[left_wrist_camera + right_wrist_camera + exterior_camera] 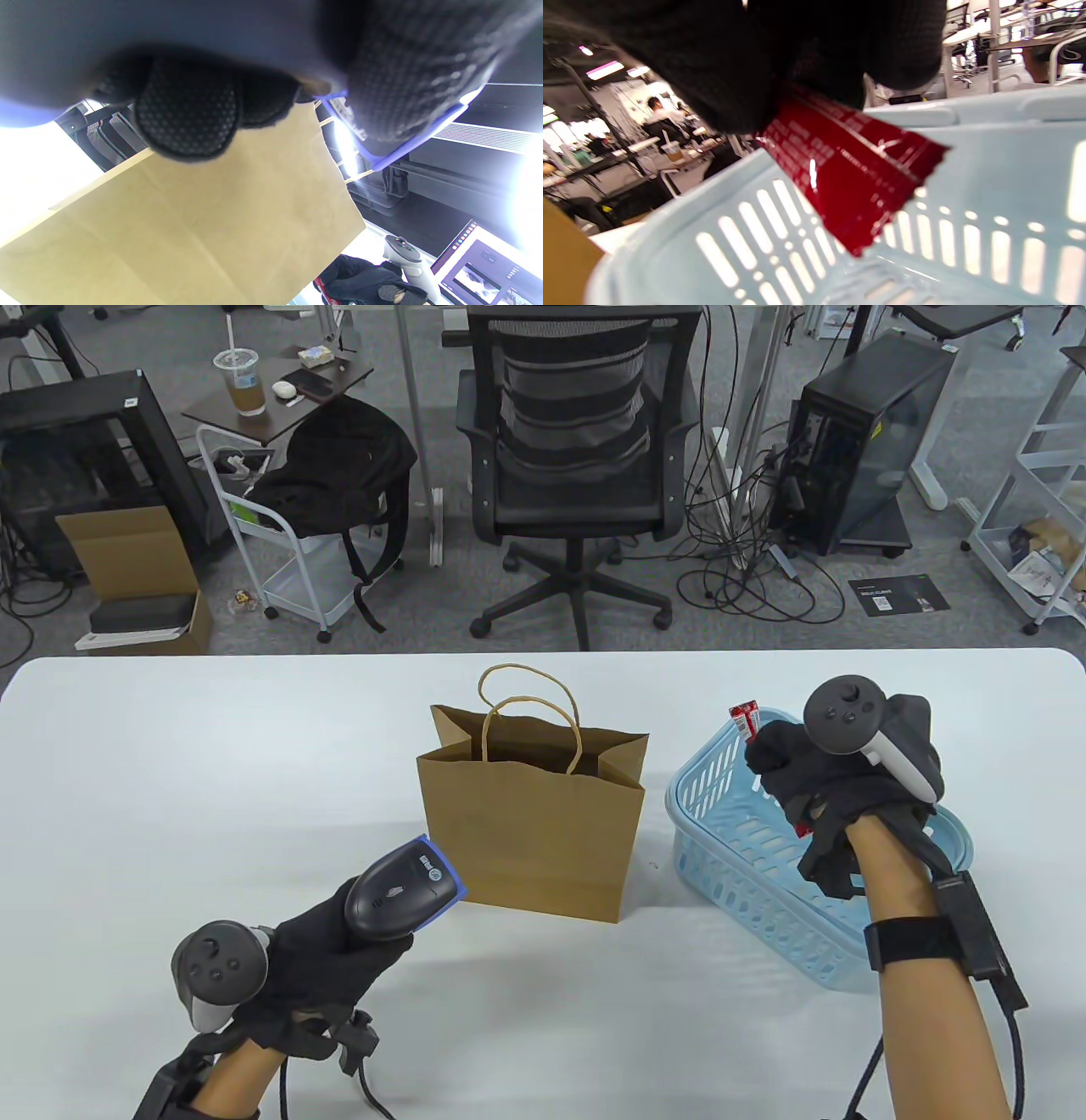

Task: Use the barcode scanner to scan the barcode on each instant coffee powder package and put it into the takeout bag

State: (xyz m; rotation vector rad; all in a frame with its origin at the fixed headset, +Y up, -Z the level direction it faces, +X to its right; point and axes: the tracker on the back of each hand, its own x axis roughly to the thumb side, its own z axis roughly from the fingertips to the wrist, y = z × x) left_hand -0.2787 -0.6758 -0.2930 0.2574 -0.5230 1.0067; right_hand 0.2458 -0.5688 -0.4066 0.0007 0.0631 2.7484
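Observation:
My left hand (339, 937) grips a dark barcode scanner (399, 891) with a blue-rimmed head, held low in front of the brown paper takeout bag (534, 831), which stands open at mid-table. My right hand (806, 780) holds red coffee packages (745, 721) above the light blue basket (721, 789), their top ends sticking out past the fingers. In the right wrist view the red packages (852, 169) hang from my gloved fingers (746, 72) over the basket's slotted wall (746, 237). The left wrist view shows the bag's side (199, 228) close up and the scanner's blue rim (407, 144).
The white table (170, 780) ends at a far edge, with an office chair (577, 458), carts and computer towers on the floor beyond. Cables run from both wrists toward the near edge.

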